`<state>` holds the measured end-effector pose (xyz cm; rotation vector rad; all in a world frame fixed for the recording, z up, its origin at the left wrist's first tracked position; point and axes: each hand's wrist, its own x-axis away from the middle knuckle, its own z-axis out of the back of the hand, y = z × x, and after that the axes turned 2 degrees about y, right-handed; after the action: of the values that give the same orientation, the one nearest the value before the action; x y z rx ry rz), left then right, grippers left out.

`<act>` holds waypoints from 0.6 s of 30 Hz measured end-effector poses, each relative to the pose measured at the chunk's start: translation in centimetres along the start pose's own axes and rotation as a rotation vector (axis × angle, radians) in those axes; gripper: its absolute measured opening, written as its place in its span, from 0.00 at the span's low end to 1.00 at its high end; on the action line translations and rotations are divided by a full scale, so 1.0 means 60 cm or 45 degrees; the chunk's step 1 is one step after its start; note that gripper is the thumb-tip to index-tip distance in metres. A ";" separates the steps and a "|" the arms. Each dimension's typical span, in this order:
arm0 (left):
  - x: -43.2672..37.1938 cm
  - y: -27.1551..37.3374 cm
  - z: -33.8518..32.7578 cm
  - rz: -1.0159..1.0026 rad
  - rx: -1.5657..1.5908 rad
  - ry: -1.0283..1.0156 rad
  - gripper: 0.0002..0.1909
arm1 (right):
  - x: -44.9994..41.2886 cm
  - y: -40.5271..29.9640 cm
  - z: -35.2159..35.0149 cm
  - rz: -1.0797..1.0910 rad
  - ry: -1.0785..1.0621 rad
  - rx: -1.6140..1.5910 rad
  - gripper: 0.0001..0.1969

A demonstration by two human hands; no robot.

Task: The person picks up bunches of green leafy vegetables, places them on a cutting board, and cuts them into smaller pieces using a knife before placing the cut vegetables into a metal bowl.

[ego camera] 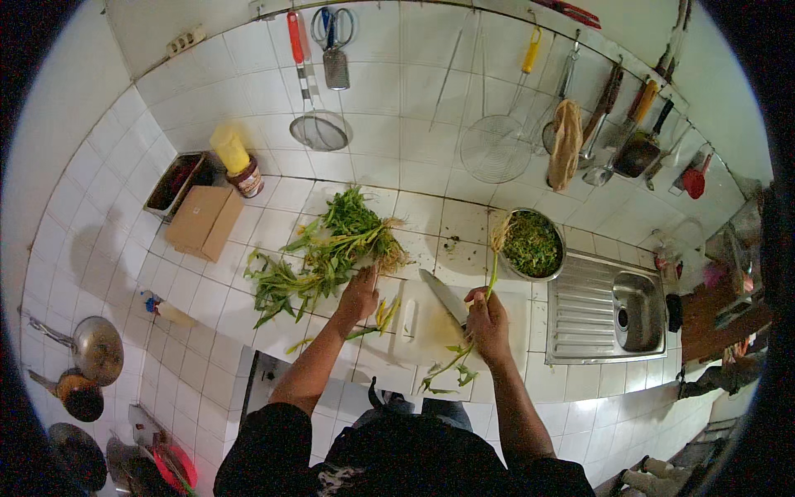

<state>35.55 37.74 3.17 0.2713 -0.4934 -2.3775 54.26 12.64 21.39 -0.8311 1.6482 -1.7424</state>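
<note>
My right hand (487,326) is closed around a green stalk (494,273) with pale roots at its upper end. The stalk's leaves (459,369) hang out below the hand over the counter's front. Under the same hand, a kitchen knife (442,297) points up and left across a white cutting board (512,338); its handle is hidden, so whether I grip it too is unclear. My left hand (360,295) reaches to the lower edge of a pile of leafy greens (338,242) with stringy roots; its fingertips are partly hidden among the stems. Yellowed leaves (388,315) lie beside the board.
A metal bowl (561,261) of chopped greens stands beside a steel sink (640,310) on the right. At back left are a cardboard box (205,220), a metal tin (177,186) and a brown jar (247,179). Strainers (318,132) and other utensils hang along the tiled wall.
</note>
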 end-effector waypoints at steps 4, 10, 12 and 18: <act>0.080 0.047 -0.018 -0.158 0.277 0.008 0.33 | 0.017 0.010 0.014 -0.022 0.022 0.026 0.13; 0.230 0.023 0.016 -0.052 0.155 0.469 0.34 | 0.033 0.016 0.023 -0.094 -0.004 -0.069 0.14; 0.273 0.008 0.052 0.421 0.087 0.670 0.38 | 0.033 0.020 0.029 -0.065 0.056 -0.040 0.15; 0.330 -0.003 0.017 1.043 -0.415 0.170 0.49 | 0.038 0.008 0.029 -0.020 0.028 -0.014 0.13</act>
<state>20.38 25.02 2.83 0.0537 -0.1031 -1.5879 54.21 9.76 21.06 -0.8351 1.6716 -1.7605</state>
